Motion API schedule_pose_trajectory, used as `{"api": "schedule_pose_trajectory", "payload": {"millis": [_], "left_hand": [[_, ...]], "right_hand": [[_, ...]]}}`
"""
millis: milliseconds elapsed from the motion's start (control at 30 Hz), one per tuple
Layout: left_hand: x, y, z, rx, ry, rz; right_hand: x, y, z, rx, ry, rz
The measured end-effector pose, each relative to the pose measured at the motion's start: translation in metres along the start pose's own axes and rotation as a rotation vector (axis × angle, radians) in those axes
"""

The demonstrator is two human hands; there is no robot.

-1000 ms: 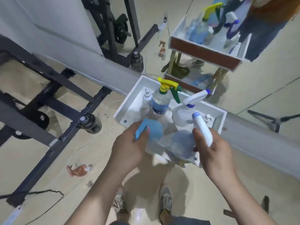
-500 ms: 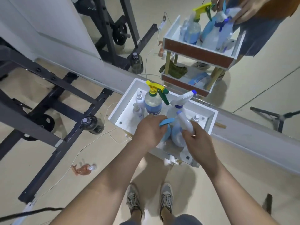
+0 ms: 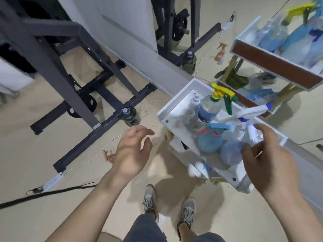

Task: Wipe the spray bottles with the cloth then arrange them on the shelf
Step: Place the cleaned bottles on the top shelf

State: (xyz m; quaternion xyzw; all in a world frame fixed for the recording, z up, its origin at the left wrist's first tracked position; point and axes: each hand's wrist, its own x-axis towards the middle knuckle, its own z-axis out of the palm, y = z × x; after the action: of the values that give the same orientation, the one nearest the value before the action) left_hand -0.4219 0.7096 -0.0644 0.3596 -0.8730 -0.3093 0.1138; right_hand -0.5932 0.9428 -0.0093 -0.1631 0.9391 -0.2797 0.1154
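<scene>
The left hand (image 3: 132,151) has pulled away to the left of the shelf (image 3: 176,103), grip open and empty. The right hand (image 3: 267,163), grip also loosened, now hovers over the shelf's near end. The blue spray bottle (image 3: 208,140) stands upright inside the shelf, released.

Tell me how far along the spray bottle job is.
Looks done: the yellow-trigger bottle, blue bottle and white-trigger bottle stand in the white shelf. In hand: nothing; the left hand and right hand are both open. Left: an orange bottle lies on the floor, likely still to wipe.
</scene>
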Motion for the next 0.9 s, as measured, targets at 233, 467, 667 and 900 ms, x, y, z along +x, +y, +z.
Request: {"api": "schedule_pose_trajectory", "payload": {"millis": [233,467,667,900], "left_hand": [[-0.026,-0.125,-0.054,0.048,0.014,-0.430],[-0.048,-0.283,-0.096,-0.058,0.057,-0.813],[-0.050,-0.422,-0.057,-0.157,0.042,-1.005],[-0.027,-0.570,0.104,-0.305,-0.088,-1.062]], "right_hand": [[-0.014,-0.090,0.122,0.187,-0.470,-0.245],[-0.029,-0.174,0.292,0.071,-0.777,-0.400],[-0.024,-0.201,0.466,-0.132,-1.084,-0.255],[0.017,-0.172,0.686,-0.346,-1.162,-0.265]]}}
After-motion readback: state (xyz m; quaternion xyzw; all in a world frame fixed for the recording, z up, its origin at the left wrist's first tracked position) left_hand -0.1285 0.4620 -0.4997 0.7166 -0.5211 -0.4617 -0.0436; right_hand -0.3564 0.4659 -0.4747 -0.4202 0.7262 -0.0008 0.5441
